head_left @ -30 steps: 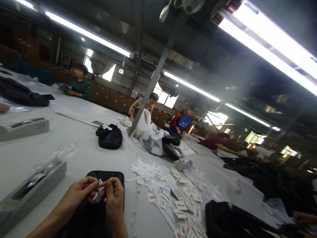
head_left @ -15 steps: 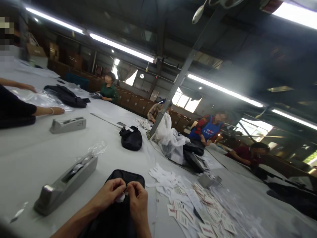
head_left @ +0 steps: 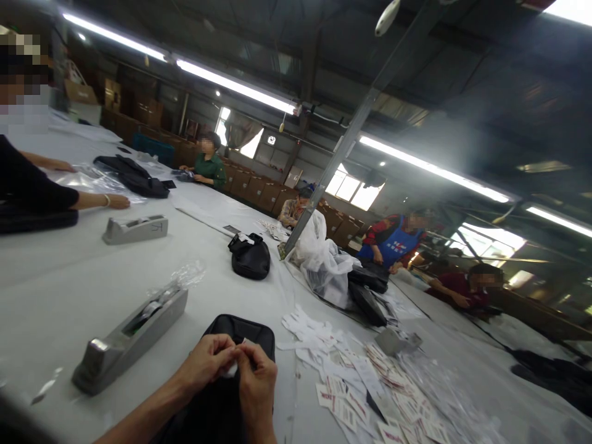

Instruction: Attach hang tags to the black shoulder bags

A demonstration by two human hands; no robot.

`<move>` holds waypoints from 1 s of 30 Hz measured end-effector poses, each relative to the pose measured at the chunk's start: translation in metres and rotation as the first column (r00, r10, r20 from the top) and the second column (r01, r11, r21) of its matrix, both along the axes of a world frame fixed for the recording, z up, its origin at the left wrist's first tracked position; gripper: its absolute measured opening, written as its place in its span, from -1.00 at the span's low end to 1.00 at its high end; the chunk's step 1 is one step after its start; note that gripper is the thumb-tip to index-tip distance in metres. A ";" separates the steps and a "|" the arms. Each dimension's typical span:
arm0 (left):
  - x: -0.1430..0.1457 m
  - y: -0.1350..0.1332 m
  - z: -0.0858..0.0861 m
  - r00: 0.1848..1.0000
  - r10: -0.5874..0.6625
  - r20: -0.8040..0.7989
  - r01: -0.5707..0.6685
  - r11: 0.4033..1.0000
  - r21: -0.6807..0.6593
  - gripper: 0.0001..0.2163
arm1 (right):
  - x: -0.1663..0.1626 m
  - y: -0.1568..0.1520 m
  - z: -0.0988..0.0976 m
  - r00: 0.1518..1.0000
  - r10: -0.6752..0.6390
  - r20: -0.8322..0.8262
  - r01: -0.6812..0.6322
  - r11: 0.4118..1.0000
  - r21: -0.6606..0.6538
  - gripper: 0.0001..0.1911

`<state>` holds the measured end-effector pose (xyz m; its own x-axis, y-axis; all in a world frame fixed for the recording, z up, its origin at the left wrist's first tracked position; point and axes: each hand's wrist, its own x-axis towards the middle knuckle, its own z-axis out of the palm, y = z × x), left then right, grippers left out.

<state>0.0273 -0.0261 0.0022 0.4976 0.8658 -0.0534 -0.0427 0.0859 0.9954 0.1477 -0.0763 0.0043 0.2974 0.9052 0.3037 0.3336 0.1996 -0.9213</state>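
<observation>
A black bag (head_left: 252, 324) lies on the table in front of me, its lower part partly covered by my forearms. Over its upper end my left hand (head_left: 208, 362) and my right hand (head_left: 257, 373) meet, thumbs and forefingers pinched tip to tip. A small white piece (head_left: 231, 370), perhaps a tag, shows just under the pinched fingers. Most of it is hidden, and I cannot tell its exact kind. To the left of my hands stands a grey tape dispenser (head_left: 132, 339).
Printed cards (head_left: 340, 401) and white paper strips (head_left: 312, 333) are spread at the right. Beyond lie a smaller black bag (head_left: 251, 259), a white plastic bag (head_left: 324, 262) by a metal post (head_left: 330, 160), and another tape dispenser (head_left: 135, 229). A co-worker's arm (head_left: 90, 200) reaches in at the left.
My view has shifted slightly, so the scene sits a little further right. My fingertips have come closer together over the bag. At the left, the co-worker leans further into view.
</observation>
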 end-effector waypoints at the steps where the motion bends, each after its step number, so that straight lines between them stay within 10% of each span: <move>1: -0.001 -0.001 0.002 1.000 0.000 -0.006 0.000 1.000 0.010 -0.66 | 0.000 0.000 -0.001 0.999 0.015 -0.048 -0.016 1.000 -0.021 -0.85; 4: -0.006 0.000 0.003 0.999 -0.005 -0.052 0.009 0.997 0.076 -0.73 | 0.002 -0.001 0.000 0.990 0.050 -0.135 -0.061 0.995 -0.079 -0.84; 11: -0.006 0.003 -0.007 0.995 0.006 -0.100 0.003 0.996 0.095 -0.80 | 0.005 -0.005 0.019 0.969 0.123 0.214 -0.118 0.992 -0.036 -0.83; 21: -0.018 0.009 -0.015 0.997 -0.072 -0.042 0.072 0.997 0.002 -0.65 | 0.022 -0.003 -0.007 0.979 0.033 0.199 -0.042 0.998 0.042 -0.81; 26: -0.033 0.011 -0.035 0.996 0.085 0.017 -0.083 0.994 -0.075 -0.52 | 0.052 0.010 -0.005 0.959 -0.080 0.271 0.096 0.994 -0.046 -0.45; 30: -0.027 0.006 -0.052 0.959 0.278 0.053 -0.267 0.951 -0.156 -0.52 | 0.036 0.009 -0.012 0.904 0.011 0.428 0.020 0.997 -0.068 -0.54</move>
